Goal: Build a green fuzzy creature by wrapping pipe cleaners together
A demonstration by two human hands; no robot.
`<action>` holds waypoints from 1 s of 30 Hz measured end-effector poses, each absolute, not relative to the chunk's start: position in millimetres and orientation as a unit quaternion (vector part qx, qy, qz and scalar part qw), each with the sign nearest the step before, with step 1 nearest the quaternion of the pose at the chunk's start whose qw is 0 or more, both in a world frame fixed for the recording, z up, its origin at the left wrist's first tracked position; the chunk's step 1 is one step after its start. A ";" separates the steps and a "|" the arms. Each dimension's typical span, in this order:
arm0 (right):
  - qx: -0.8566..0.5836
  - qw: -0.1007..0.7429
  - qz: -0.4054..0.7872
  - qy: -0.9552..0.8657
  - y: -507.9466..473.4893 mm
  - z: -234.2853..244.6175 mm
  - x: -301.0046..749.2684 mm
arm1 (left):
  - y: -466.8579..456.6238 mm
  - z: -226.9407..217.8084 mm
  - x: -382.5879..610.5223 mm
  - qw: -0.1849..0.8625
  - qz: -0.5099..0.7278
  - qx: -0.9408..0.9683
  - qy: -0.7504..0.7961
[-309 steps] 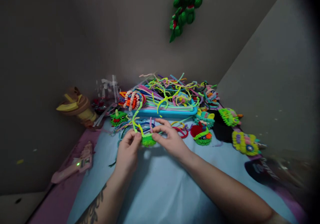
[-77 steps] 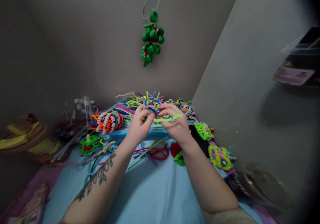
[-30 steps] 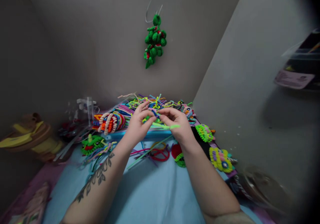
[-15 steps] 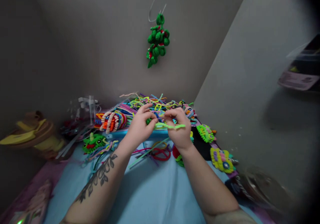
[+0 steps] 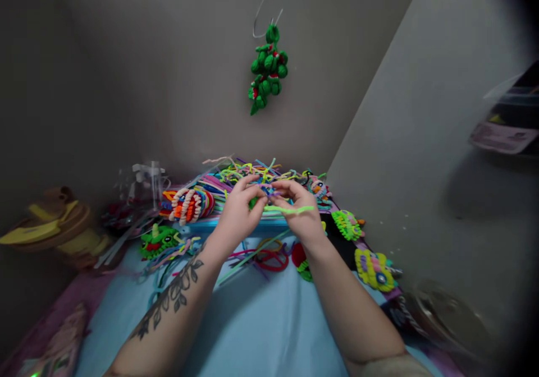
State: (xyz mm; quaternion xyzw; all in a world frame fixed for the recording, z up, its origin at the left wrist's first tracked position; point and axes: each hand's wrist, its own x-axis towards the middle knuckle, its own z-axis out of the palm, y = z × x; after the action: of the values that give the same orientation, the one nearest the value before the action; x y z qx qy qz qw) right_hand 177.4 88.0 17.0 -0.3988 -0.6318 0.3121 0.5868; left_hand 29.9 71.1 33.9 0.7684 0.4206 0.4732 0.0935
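My left hand (image 5: 240, 211) is closed in a pinch, thumb against fingers, with a small green fuzzy bit showing inside the curl. A yellow-green pipe cleaner (image 5: 301, 211) runs from its thumb tip across to the right, passing in front of my right hand (image 5: 305, 217). The right fingers are bent and pinch close to the left fingertips, around a small purple and blue fuzzy part (image 5: 273, 193). The finer shape of the piece between both hands is hidden by the fingers.
Behind the hands, a heap of colourful pipe cleaners (image 5: 252, 169) lies over a blue tray (image 5: 202, 225). Fuzzy figures sit around it: orange and cream (image 5: 187, 206), green (image 5: 158, 241), yellow (image 5: 374, 270). A green fuzzy cluster (image 5: 269, 65) hangs from a wire. Blue cloth (image 5: 252, 326) covers the table.
My right fingers have shifted slightly left, nearer the left fingertips. The free end of the yellow-green pipe cleaner has tipped up a little. The camera view has moved slightly.
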 end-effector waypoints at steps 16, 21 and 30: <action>-0.383 0.564 0.462 -0.567 93.4 18.0 178.9 | 72.9 29.4 32.3 0.092 0.427 0.792 0.426; -0.378 0.650 0.419 -0.510 106.5 15.8 186.7 | 82.7 25.8 24.7 0.177 0.490 0.732 0.438; -0.225 0.718 0.413 -0.513 116.6 2.8 189.6 | 81.3 17.0 38.8 0.301 0.542 0.698 0.358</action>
State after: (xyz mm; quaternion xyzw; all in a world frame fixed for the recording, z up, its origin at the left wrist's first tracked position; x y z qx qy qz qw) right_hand 189.6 116.6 2.8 -0.2254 -0.5130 0.4130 0.7180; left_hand 38.8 81.3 17.0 0.6977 0.3582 0.5423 0.3014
